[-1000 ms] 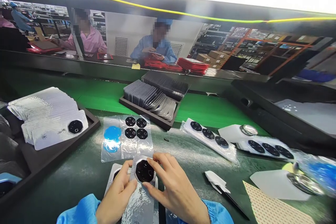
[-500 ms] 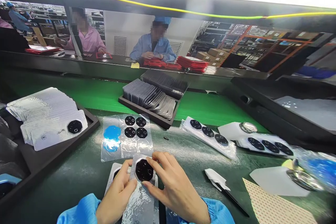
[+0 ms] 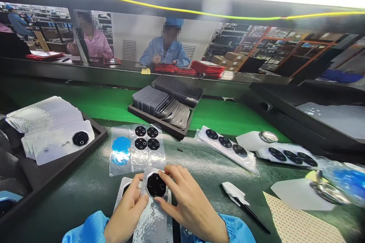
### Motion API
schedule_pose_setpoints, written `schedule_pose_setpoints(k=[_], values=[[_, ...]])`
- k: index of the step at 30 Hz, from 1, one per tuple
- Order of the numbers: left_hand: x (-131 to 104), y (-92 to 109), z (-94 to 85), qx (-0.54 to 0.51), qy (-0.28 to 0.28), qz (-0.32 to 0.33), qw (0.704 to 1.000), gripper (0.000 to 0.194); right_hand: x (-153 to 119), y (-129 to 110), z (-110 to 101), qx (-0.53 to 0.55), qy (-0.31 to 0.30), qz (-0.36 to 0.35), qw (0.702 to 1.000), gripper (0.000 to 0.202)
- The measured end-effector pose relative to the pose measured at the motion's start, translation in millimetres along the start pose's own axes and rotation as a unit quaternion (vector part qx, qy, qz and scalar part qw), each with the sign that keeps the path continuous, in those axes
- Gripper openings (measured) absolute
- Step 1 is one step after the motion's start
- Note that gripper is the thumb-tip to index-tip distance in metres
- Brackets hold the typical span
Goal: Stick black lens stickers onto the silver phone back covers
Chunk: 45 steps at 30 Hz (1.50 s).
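Low in the middle of the head view, a silvery rectangular panel (image 3: 152,222) with dark lettering is held upright between my hands. A black octagonal sticker (image 3: 156,185) with small printed marks lies near its top end. My left hand (image 3: 127,209) grips the panel's left edge, thumb on its face. My right hand (image 3: 188,201) has its fingertips and thumb at the sticker's right and lower edges. Partly hidden behind my left hand is another pale panel (image 3: 121,191) with a dark disc. Above lies a clear sheet (image 3: 128,169) bearing several black stickers and blue pieces.
A black tray (image 3: 99,131) of stacked silvery panels stands left; another tray (image 3: 159,121) of dark panels sits ahead. Sticker strips (image 3: 225,142), two metal-capped white bottles (image 3: 302,193), a black-handled tool (image 3: 253,216) and a dotted sheet (image 3: 299,220) lie right. Co-workers sit opposite.
My hands and the held panel stay almost in place. The view shifts very slightly, and the co-workers opposite have moved their hands.
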<state>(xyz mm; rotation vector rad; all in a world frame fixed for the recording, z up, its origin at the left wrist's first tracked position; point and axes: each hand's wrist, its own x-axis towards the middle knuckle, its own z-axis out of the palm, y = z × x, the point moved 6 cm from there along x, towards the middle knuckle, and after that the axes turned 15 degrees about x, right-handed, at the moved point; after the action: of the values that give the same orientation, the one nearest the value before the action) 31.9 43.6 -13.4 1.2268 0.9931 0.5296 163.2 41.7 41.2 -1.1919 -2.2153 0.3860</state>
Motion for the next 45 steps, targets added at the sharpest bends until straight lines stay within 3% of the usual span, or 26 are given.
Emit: schedule_pose_setpoints(k=[8,16,22,31,37,45], values=[[-1.2,-5.4,-9.1,0.155,0.058,0.024,0.986,0.040,1.7,-4.5,0.2,-0.043,-0.002,-0.025,0.999,0.041],[-2.3,-1.3,-10.9,0.141,0.119,0.054,0.981,0.042,1.8,-13.1,5.2,-0.096,0.001,-0.058,0.994,0.037],[-2.3,-7.4,-11.8,0.219,0.133,0.018,0.966,0.030,0.8,-18.0,9.9,-0.099,0.015,-0.076,0.992,0.029],[-6.3,-16.7,-19.7,0.162,0.191,-0.037,0.967,0.047,-1.6,-22.0,13.7,-0.129,0.016,-0.110,0.985,0.032],[-2.4,-9.6,-17.8,0.175,0.169,0.013,0.970,0.043,-2.7,-22.8,13.9,-0.121,0.008,-0.113,0.986,0.030],[4.5,-2.6,-18.4,0.144,0.139,0.069,0.977,0.032,2.3,-15.8,3.0,-0.028,0.051,-0.087,0.994,0.055]])
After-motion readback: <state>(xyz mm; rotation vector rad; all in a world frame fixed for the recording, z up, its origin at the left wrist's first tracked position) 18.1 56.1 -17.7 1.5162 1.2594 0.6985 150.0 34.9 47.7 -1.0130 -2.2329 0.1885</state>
